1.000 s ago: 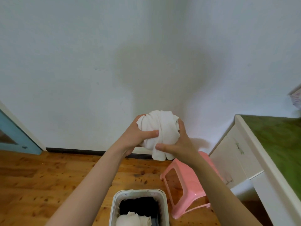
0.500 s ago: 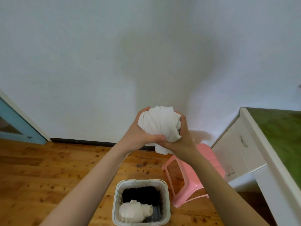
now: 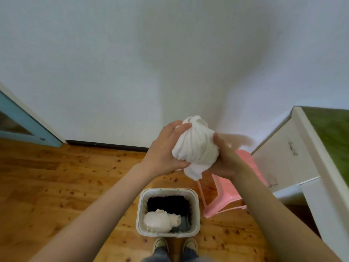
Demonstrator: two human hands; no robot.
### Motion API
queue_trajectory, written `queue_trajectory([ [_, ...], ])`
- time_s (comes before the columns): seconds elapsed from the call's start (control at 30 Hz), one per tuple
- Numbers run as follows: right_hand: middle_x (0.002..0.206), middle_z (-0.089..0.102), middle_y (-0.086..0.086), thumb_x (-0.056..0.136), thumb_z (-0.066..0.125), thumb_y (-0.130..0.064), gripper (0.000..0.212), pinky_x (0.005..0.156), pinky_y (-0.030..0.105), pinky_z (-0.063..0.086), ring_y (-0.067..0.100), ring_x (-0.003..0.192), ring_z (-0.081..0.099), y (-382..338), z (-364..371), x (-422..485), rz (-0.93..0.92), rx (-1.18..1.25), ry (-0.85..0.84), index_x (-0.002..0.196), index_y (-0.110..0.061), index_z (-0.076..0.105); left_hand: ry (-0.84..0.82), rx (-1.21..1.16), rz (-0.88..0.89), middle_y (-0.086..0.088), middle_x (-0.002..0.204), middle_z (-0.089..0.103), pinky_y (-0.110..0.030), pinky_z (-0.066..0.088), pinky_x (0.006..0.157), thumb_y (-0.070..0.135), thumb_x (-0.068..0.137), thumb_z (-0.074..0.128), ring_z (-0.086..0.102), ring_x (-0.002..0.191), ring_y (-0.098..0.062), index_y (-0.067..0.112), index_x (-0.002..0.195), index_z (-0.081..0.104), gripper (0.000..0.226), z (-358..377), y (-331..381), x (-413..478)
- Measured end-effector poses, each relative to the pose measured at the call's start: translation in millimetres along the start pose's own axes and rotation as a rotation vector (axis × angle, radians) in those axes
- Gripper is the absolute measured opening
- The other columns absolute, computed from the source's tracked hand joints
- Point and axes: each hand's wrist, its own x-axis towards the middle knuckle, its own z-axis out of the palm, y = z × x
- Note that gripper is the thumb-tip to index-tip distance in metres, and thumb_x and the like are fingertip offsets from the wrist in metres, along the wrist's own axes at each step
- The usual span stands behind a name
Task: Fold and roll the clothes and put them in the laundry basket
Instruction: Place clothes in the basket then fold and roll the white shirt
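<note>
Bundling looks nearly done: left hand point(image 3: 166, 148) clamps the white garment point(image 3: 196, 148) into a tight ball, held up above the laundry basket point(image 3: 140, 208), likely for an easy drop (1 pale roll point(image 3: 158, 221) lies inside). Right hand point(image 3: 226, 161) props it from below; blur hides whether its fingers grip.

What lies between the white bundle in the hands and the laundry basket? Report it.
Nothing visible. The white bundle, held between left hand and right hand, hangs in free air; the laundry basket below has an open top with room left. The pink stool stands beside it, off the path.
</note>
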Motion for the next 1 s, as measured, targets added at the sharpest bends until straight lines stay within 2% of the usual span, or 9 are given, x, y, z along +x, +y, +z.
queue_trajectory([
  [0.17, 0.118, 0.066, 0.013, 0.066, 0.086, -0.029, 0.08, 0.083, 0.038, 0.055, 0.028, 0.109, 0.064, 16, -20, 5, 0.029, -0.154, 0.051, 0.133, -0.008, 0.046, -0.056, -0.025, -0.061, -0.005, 0.144, 0.028, -0.015, 0.025, 0.104, 0.055, 0.065, 0.075, 0.022, 0.126, -0.002, 0.035, 0.143, 0.011, 0.104, 15, -14, -18],
  [0.3, 0.135, 0.056, 0.014, 0.067, 0.083, -0.017, 0.089, 0.095, 0.047, 0.051, 0.031, 0.124, 0.055, 43, -38, 21, -0.071, -0.217, 0.238, 0.143, -0.017, 0.037, -0.041, 0.176, -0.541, -0.005, 0.152, 0.013, -0.034, 0.028, 0.11, 0.07, 0.056, 0.072, 0.019, 0.133, -0.017, 0.023, 0.152, -0.007, 0.133, 50, -42, -30],
  [0.4, 0.136, 0.057, 0.001, 0.064, 0.08, -0.017, 0.088, 0.103, 0.048, 0.046, 0.022, 0.126, 0.054, 63, -51, 31, -0.138, -0.377, 0.349, 0.14, -0.026, 0.038, -0.26, 0.368, -0.655, 0.005, 0.154, 0.016, -0.031, 0.043, 0.09, 0.071, 0.071, 0.054, 0.045, 0.116, -0.024, 0.025, 0.153, 0.002, 0.107, 74, -75, -39],
  [0.53, 0.133, 0.058, -0.004, 0.061, 0.079, -0.021, 0.089, 0.097, 0.038, 0.051, 0.016, 0.123, 0.056, 91, -78, 40, -0.157, -0.403, 0.376, 0.139, -0.029, 0.038, -0.477, -0.388, -1.065, -0.002, 0.095, 0.062, -0.025, 0.054, 0.069, 0.023, 0.091, 0.063, 0.063, 0.08, -0.017, 0.01, 0.108, 0.054, 0.023, 89, -104, -48],
  [0.63, 0.133, 0.057, -0.007, 0.06, 0.082, -0.02, 0.091, 0.096, 0.038, 0.051, 0.015, 0.123, 0.056, 114, -106, 49, -0.078, -0.408, 0.337, 0.137, -0.037, 0.037, -0.439, -1.095, -1.133, -0.008, 0.1, 0.067, -0.025, 0.056, 0.071, 0.003, 0.097, 0.049, 0.069, 0.082, -0.013, 0.004, 0.118, 0.056, 0.022, 99, -118, -56],
  [0.73, 0.135, 0.055, -0.003, 0.063, 0.082, -0.016, 0.093, 0.099, 0.046, 0.049, 0.02, 0.123, 0.056, 132, -133, 55, 0.002, -0.413, 0.345, 0.139, -0.04, 0.035, -0.228, -1.409, -1.176, -0.006, 0.085, 0.071, -0.029, 0.056, 0.063, 0.008, 0.09, 0.049, 0.069, 0.074, -0.018, 0.012, 0.101, 0.072, 0.025, 112, -140, -60],
  [0.83, 0.13, 0.058, -0.006, 0.069, 0.082, -0.009, 0.089, 0.098, 0.044, 0.05, 0.018, 0.12, 0.057, 156, -169, 67, 0.104, -0.495, 0.301, 0.139, -0.039, 0.035, -0.044, -1.549, -1.264, -0.013, 0.098, 0.072, -0.037, 0.053, 0.071, 0.03, 0.09, 0.037, 0.07, 0.084, -0.03, 0.01, 0.104, 0.07, 0.041, 142, -182, -68],
  [0.93, 0.129, 0.056, -0.007, 0.07, 0.083, -0.011, 0.089, 0.098, 0.041, 0.051, 0.016, 0.119, 0.057, 190, -200, 85, 0.264, -0.607, 0.251, 0.139, -0.04, 0.035, -0.259, -1.412, -1.311, -0.018, 0.119, 0.066, -0.044, 0.051, 0.084, 0.062, 0.091, 0.041, 0.065, 0.107, -0.035, 0.012, 0.122, 0.062, 0.062, 174, -218, -81],
  [1.0, 0.13, 0.052, -0.012, 0.068, 0.085, -0.018, 0.089, 0.097, 0.035, 0.052, 0.011, 0.118, 0.055, 216, -221, 100, 0.328, -0.67, 0.248, 0.136, -0.044, 0.033, -0.304, -1.254, -1.303, -0.019, 0.112, 0.068, -0.042, 0.051, 0.083, 0.052, 0.08, 0.06, 0.066, 0.104, -0.033, 0.009, 0.119, 0.063, 0.057, 202, -241, -96],
])
